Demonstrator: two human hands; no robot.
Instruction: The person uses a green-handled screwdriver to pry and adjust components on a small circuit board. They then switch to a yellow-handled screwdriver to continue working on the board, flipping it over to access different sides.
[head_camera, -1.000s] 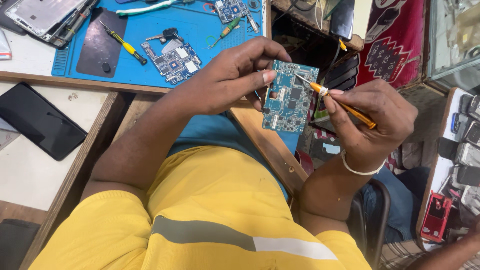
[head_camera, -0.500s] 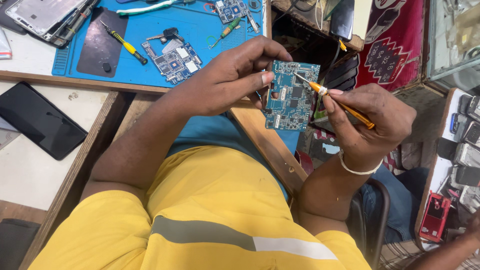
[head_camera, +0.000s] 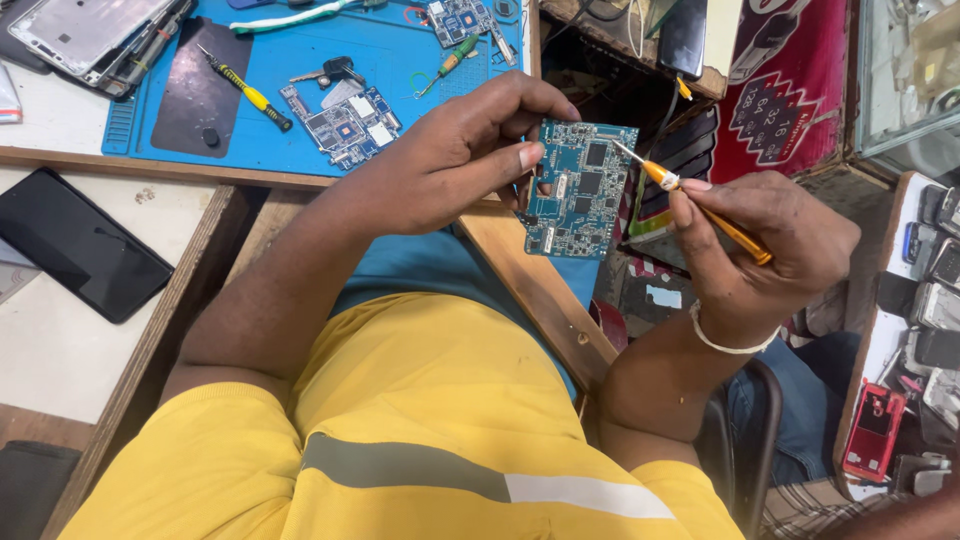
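While a yellow shirt (head_camera: 400, 440) with a grey stripe fills the bottom of the view, both forearms rise from it toward the middle. At the centre the left hand (head_camera: 455, 160) pinches a blue circuit board (head_camera: 580, 190) by its left edge, thumb on the near face and fingers curled behind, holding it upright in the air over the gap beside the wooden bench edge (head_camera: 540, 300). To its right the right hand (head_camera: 765, 250), a white band on the wrist, is closed around an orange-handled screwdriver (head_camera: 700, 205) in a pen grip; the metal tip touches the board's upper right corner.

Left of the arms, a black phone (head_camera: 80, 255) lies face up on the pale bench top. Farther up, a blue work mat (head_camera: 300, 90) carries a second, smaller circuit board (head_camera: 345, 125), a yellow-handled screwdriver (head_camera: 245, 90), a green-handled tool (head_camera: 450, 60) and a dark back cover (head_camera: 200, 90). A stripped tablet frame (head_camera: 95, 35) sits at the mat's far left corner. On the right edge, several phones (head_camera: 930, 300) lie stacked on a low shelf, with a red one (head_camera: 873, 430) nearest.
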